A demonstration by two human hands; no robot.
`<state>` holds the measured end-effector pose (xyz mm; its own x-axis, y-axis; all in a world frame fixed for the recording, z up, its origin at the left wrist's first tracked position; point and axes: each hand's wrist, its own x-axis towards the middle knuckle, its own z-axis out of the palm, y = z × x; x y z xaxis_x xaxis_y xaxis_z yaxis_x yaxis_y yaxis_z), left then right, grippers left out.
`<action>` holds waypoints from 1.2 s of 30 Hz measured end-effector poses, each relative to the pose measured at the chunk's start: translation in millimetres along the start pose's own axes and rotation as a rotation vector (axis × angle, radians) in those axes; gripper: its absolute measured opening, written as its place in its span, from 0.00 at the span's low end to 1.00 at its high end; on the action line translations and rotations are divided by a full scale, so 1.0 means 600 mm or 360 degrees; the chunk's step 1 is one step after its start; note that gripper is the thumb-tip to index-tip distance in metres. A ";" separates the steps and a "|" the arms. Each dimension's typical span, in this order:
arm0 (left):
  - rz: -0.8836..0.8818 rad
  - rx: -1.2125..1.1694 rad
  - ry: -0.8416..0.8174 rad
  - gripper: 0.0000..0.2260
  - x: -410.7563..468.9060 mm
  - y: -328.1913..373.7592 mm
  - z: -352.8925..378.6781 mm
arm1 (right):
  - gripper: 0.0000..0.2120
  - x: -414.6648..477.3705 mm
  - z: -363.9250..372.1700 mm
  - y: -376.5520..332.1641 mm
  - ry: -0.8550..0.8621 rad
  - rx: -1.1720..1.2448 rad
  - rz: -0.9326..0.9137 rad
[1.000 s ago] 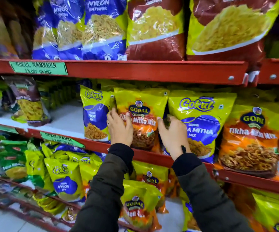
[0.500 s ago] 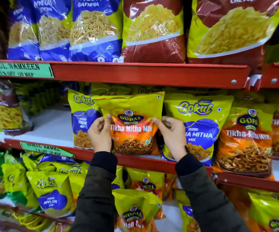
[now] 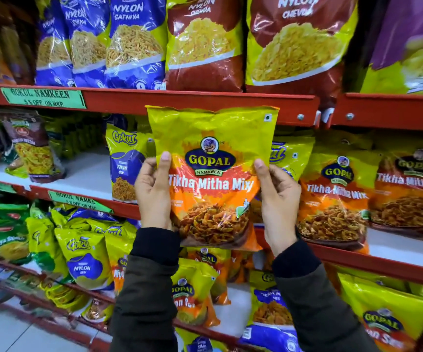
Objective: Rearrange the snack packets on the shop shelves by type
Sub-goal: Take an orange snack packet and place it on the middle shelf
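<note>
A yellow-and-orange Gopal Tikha Mitha Mix packet (image 3: 213, 138) is held upright in front of the middle shelf, clear of the row. My left hand (image 3: 152, 191) grips its left edge and my right hand (image 3: 279, 199) its right edge, thumbs on the front. Behind it stand a yellow-and-blue Gokul Tikha Sev packet (image 3: 122, 163) on the left and a Gokul packet (image 3: 291, 153) on the right, mostly hidden. Two more Gopal Tikha Mitha Mix packets (image 3: 335, 196) stand further right on the same shelf.
Red shelf rails (image 3: 230, 102) run across. The top shelf holds blue Nylon Gathiya bags (image 3: 134, 41) and maroon Nylon Chevda bags (image 3: 296, 39). A bare white stretch of the middle shelf (image 3: 83, 171) lies left, past a brown packet (image 3: 35, 148). The lower shelf holds mixed Gokul and Gopal packets (image 3: 85, 257).
Both hands took the Gopal Tikha Mitha Mix packet by its sides and pulled it off the middle shelf, up and toward me. It now hangs in front of the row.
</note>
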<state>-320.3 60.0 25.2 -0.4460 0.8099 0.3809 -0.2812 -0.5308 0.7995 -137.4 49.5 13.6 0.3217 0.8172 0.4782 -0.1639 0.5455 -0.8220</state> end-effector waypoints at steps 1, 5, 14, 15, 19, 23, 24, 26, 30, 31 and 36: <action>-0.0041 -0.0036 -0.0009 0.06 -0.021 0.001 0.018 | 0.12 -0.007 -0.020 -0.013 0.0051 -0.0001 -0.0043; -0.0128 -0.0099 0.0061 0.08 -0.095 -0.018 0.083 | 0.11 -0.032 -0.109 -0.059 0.0251 0.0015 -0.0156; -0.0423 -0.0003 -0.0037 0.10 -0.266 -0.065 0.190 | 0.18 -0.093 -0.304 -0.101 0.0562 -0.0072 -0.0032; -0.0422 0.0010 -0.0056 0.11 -0.280 -0.069 0.200 | 0.19 -0.098 -0.323 -0.105 0.0606 -0.0101 -0.0014; -0.0517 -0.0028 -0.0103 0.12 -0.313 -0.076 0.213 | 0.16 -0.108 -0.375 -0.107 0.0695 0.0045 0.0113; -0.0675 -0.0058 -0.0165 0.07 -0.338 -0.079 0.219 | 0.15 -0.117 -0.411 -0.105 0.0717 0.0176 0.0118; -0.0683 -0.0090 -0.0155 0.06 -0.343 -0.079 0.222 | 0.16 -0.119 -0.417 -0.103 0.0717 0.0167 0.0109; -0.0692 -0.0132 -0.0128 0.06 -0.352 -0.080 0.227 | 0.15 -0.122 -0.425 -0.105 0.0737 0.0125 0.0103; -0.0689 -0.0147 -0.0151 0.06 -0.363 -0.084 0.229 | 0.13 -0.127 -0.435 -0.112 0.0750 0.0087 0.0073; -0.0683 -0.0150 -0.0161 0.07 -0.364 -0.087 0.230 | 0.14 -0.128 -0.436 -0.113 0.0742 0.0104 0.0069; -0.0687 -0.0158 -0.0198 0.06 -0.373 -0.088 0.241 | 0.14 -0.129 -0.452 -0.115 0.0752 0.0079 0.0073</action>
<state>-82.7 -57.3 -35.2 -0.1664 0.9828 0.0806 -0.5013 -0.1547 0.8513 102.0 -101.9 -50.6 0.7002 0.6728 0.2390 -0.2283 0.5282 -0.8179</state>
